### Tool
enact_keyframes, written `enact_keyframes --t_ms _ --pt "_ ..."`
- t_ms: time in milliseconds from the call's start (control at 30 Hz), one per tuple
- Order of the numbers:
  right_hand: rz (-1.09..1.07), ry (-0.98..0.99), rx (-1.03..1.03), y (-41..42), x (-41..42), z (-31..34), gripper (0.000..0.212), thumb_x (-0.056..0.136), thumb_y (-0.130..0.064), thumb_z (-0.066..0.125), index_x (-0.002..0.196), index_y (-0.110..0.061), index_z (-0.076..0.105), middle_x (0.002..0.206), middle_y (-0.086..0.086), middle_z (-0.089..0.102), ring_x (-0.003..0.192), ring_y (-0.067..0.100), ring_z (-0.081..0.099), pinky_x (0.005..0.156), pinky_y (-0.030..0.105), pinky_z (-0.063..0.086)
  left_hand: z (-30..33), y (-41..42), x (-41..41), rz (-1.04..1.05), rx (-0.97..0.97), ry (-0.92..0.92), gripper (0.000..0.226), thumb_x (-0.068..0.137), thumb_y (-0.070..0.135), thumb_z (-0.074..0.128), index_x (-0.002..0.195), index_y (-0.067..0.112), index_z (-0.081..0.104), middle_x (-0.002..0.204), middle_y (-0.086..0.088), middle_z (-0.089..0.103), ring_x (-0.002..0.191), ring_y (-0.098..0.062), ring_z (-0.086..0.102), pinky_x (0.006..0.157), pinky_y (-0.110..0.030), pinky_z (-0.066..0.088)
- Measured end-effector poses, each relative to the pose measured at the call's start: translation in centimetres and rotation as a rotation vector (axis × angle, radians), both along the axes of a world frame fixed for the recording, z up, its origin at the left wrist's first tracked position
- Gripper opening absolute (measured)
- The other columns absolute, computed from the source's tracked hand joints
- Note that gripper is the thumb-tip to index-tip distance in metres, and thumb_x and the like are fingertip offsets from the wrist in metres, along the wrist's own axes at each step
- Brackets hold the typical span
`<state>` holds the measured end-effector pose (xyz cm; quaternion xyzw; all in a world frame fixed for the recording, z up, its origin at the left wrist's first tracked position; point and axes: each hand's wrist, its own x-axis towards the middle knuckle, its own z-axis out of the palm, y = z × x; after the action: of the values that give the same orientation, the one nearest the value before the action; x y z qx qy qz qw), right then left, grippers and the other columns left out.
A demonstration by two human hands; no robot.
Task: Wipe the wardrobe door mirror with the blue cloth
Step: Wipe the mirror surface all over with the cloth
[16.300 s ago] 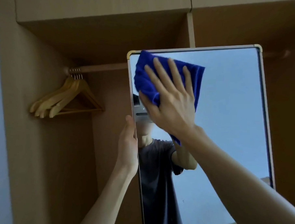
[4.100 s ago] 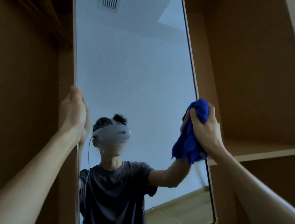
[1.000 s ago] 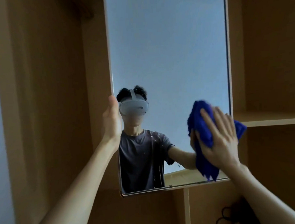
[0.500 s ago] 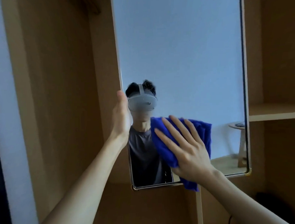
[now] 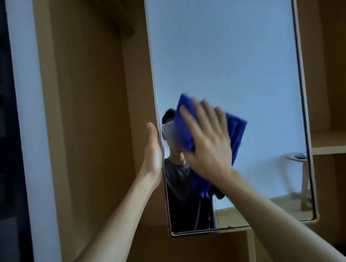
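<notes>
No readable writing, brand or label anywhere in view.

Mirror (image 5: pixel 234 58): tall panel on the wardrobe door, long axis vertical, glass facing the camera. Thin pale frame with brass-coloured corner caps at the bottom; top edge runs out of view.

Blue cloth (image 5: pixel 237 132): flat on the glass in the lower left part of the mirror, near its left edge. Bunched and folded, long axis running roughly from upper left to lower right, a loose tail hanging down below the palm. Motion-blurred.

Right hand (image 5: pixel 208 147): palm flat on the cloth, pressing it onto the glass. Fingers (image 5: pixel 205 113) straight and spread, pointing up and slightly left, not curled round anything. Also blurred.

Left hand (image 5: pixel 153 151): on the mirror's left edge, level with the cloth. Thumb points up along the frame; the other fingers go behind the edge and are hidden, so it appears to grip the edge.

Reflection in the mirror: a person in a dark t-shirt with a white headset, partly covered by the cloth; a pale wall; a small wooden stool (image 5: pixel 300 169) at lower right.

Around the mirror: wooden wardrobe (image 5: pixel 88 114) interior to the left, a shelf (image 5: pixel 333 148) to the right near the mirror's lower part, a white wall strip (image 5: pixel 28 97) further left.
</notes>
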<state>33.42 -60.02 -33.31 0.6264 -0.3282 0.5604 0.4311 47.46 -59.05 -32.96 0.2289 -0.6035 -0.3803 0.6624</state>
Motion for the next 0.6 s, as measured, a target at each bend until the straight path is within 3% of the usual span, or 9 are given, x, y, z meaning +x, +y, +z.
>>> enact_keyframes --t_ms 33,67,133,200,300,400,500,600 --pt "0.007 0.147 0.014 0.1 0.1 -2.1 0.074 0.084 -0.033 0.067 0.153 -0.015 0.046 0.165 0.013 0.035 0.155 0.036 0.027 0.125 0.057 0.019 -0.1 0.1 0.2 -0.076 0.03 0.023 0.078 0.099 0.069 0.016 0.122 0.017 0.069 0.109 0.016 0.072 0.097 0.005 0.066 0.075 -0.013 0.049" --pt "-0.007 0.289 0.03 0.1 -0.2 -4.2 0.08 0.081 -0.032 0.066 0.155 -0.016 0.043 0.167 0.012 0.031 0.157 0.035 0.021 0.126 0.057 0.017 -0.2 0.0 0.5 -0.097 0.069 0.029 0.077 0.095 0.075 0.017 0.133 0.024 0.061 0.118 0.008 0.073 0.109 -0.003 0.067 0.082 -0.02 0.054" --pt "-0.052 0.495 0.068 0.2 -1.7 -7.3 0.088 0.077 -0.033 0.065 0.159 -0.017 0.036 0.169 0.011 0.025 0.158 0.034 0.015 0.128 0.056 0.013 -0.4 0.1 0.9 -0.037 0.117 0.028 0.085 0.091 0.08 0.016 0.151 0.023 0.038 0.147 0.002 0.056 0.133 -0.014 0.054 0.109 -0.037 0.046" --pt "-0.045 0.564 0.098 0.3 -3.4 -8.5 0.09 0.075 -0.032 0.067 0.159 -0.017 0.036 0.168 0.011 0.026 0.158 0.034 0.017 0.128 0.056 0.015 -0.4 0.4 1.3 -0.065 0.127 -0.001 0.091 0.092 0.079 0.015 0.156 0.017 0.031 0.157 -0.003 0.044 0.142 -0.022 0.044 0.12 -0.047 0.031" --pt "0.018 0.431 0.088 0.5 -3.7 -6.1 0.082 0.077 -0.027 0.069 0.155 -0.017 0.044 0.165 0.01 0.035 0.155 0.033 0.028 0.124 0.056 0.025 -1.0 0.8 2.0 -0.159 0.167 0.028 0.088 0.095 0.074 0.013 0.144 0.011 0.051 0.14 -0.012 0.063 0.129 -0.027 0.059 0.114 -0.048 0.038" --pt "0.05 0.143 0.04 0.5 -1.2 -0.7 0.066 0.086 -0.028 0.066 0.149 -0.015 0.053 0.159 0.011 0.044 0.149 0.036 0.04 0.119 0.057 0.031 -1.5 0.9 2.8 -0.228 0.184 0.08 0.089 0.096 0.074 0.013 0.136 0.01 0.059 0.136 -0.015 0.064 0.129 -0.03 0.059 0.114 -0.049 0.038" --pt "0.07 -0.059 0.087 1.0 2.5 3.3 0.062 0.091 -0.032 0.064 0.15 -0.018 0.051 0.161 0.009 0.043 0.149 0.035 0.038 0.122 0.055 0.024 -1.7 0.9 3.4 -0.28 0.174 0.074 0.094 0.095 0.076 0.012 0.133 0.008 0.063 0.138 -0.019 0.062 0.13 -0.033 0.057 0.111 -0.05 0.039" --pt "0.061 -0.026 0.115 1.2 4.4 2.3 0.067 0.088 -0.034 0.059 0.153 -0.021 0.047 0.164 0.008 0.038 0.154 0.033 0.029 0.125 0.055 0.017 -1.9 0.9 3.5 -0.296 0.161 0.063 0.093 0.094 0.078 0.013 0.141 0.011 0.056 0.139 -0.014 0.062 0.129 -0.031 0.059 0.109 -0.049 0.04"
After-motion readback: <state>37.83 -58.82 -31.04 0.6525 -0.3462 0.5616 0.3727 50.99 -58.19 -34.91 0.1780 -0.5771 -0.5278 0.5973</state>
